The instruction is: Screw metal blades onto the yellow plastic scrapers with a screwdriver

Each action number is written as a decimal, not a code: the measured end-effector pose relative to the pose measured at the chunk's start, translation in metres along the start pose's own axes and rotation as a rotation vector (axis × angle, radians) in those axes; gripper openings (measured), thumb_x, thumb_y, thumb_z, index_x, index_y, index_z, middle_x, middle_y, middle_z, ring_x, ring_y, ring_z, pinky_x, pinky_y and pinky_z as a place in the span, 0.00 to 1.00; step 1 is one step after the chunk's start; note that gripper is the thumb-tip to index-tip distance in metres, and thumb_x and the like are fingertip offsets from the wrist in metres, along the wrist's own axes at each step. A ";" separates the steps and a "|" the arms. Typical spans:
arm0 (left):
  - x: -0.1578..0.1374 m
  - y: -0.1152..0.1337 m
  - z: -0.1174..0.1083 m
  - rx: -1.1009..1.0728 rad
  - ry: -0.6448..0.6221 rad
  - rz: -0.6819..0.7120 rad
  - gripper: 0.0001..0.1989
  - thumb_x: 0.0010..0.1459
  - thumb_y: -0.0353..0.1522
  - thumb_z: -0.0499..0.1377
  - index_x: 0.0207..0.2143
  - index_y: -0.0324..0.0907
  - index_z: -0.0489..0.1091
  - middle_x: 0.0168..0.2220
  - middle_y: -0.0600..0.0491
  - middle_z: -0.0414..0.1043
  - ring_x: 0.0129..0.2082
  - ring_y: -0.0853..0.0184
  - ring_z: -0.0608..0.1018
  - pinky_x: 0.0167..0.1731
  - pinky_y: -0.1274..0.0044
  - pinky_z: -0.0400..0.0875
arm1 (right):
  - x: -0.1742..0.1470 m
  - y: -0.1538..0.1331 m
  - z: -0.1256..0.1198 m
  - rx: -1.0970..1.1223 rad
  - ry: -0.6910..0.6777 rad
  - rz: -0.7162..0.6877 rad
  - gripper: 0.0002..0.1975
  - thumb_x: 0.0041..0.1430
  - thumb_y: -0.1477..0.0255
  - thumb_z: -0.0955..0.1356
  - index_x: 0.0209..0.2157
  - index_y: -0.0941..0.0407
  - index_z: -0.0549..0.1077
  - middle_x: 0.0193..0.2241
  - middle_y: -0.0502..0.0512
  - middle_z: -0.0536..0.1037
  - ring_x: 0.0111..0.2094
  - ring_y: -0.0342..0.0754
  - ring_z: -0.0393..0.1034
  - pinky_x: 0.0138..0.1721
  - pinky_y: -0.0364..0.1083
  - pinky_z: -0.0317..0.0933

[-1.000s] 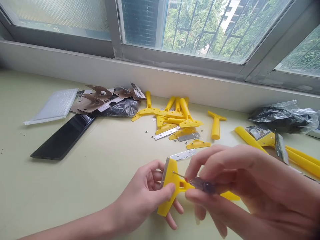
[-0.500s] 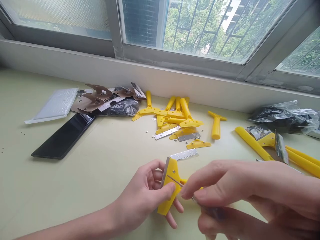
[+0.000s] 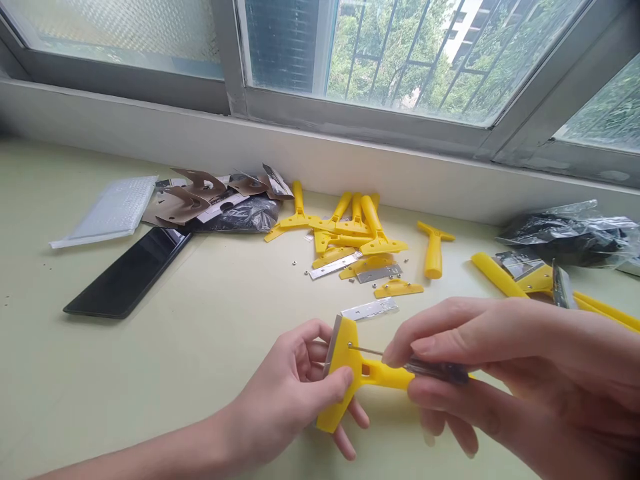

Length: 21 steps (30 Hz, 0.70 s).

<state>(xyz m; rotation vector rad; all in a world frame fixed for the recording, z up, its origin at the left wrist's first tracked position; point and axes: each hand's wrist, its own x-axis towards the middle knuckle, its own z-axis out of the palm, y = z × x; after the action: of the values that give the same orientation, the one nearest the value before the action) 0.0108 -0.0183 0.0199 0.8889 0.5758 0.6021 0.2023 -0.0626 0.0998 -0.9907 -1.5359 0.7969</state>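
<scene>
My left hand (image 3: 300,390) grips the head of a yellow scraper (image 3: 385,375), thumb on its face and fingers behind. A metal blade (image 3: 333,343) shows along the head's left edge, and the handle points right. Between the fingertips of my right hand (image 3: 480,360) is a screwdriver (image 3: 435,369) with a dark, see-through handle. Its thin shaft reaches left, the tip at a small screw (image 3: 350,345) in the upper part of the scraper head. My right hand covers the end of the scraper's handle.
Beyond my hands lie a wrapped blade (image 3: 370,309), yellow clamp plates (image 3: 399,288), small nuts and several yellow scraper handles (image 3: 373,223). A black panel (image 3: 127,273) and packaging (image 3: 183,203) are at left. Long yellow handles (image 3: 497,275) and a plastic bag (image 3: 570,230) lie at right.
The screwdriver has swung up, its tip moving from the middle of the scraper head to the upper screw. My right hand has shifted up and right; my left hand keeps its grip.
</scene>
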 end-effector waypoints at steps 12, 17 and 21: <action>-0.001 0.000 -0.001 0.016 0.001 0.001 0.16 0.62 0.39 0.66 0.41 0.38 0.65 0.41 0.45 0.74 0.31 0.62 0.82 0.24 0.72 0.82 | 0.005 0.004 -0.018 -0.030 -0.177 -0.059 0.21 0.50 0.88 0.76 0.43 0.53 0.79 0.39 0.55 0.83 0.24 0.45 0.79 0.21 0.38 0.75; -0.001 -0.001 0.000 0.010 0.002 0.000 0.18 0.61 0.42 0.66 0.41 0.39 0.65 0.41 0.45 0.74 0.31 0.61 0.83 0.25 0.71 0.83 | 0.005 0.008 -0.017 -0.060 -0.179 -0.067 0.21 0.49 0.88 0.76 0.43 0.54 0.79 0.39 0.54 0.84 0.24 0.45 0.79 0.20 0.36 0.74; -0.001 0.000 0.000 0.010 0.005 0.001 0.19 0.61 0.42 0.66 0.41 0.38 0.66 0.41 0.45 0.74 0.31 0.61 0.83 0.25 0.71 0.83 | 0.005 0.008 -0.009 -0.072 -0.112 -0.099 0.15 0.54 0.83 0.77 0.40 0.52 0.80 0.36 0.50 0.84 0.21 0.39 0.76 0.19 0.33 0.72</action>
<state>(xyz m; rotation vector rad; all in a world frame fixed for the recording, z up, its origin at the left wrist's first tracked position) 0.0105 -0.0189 0.0205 0.8975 0.5832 0.6031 0.2125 -0.0545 0.0968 -0.9271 -1.7067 0.7422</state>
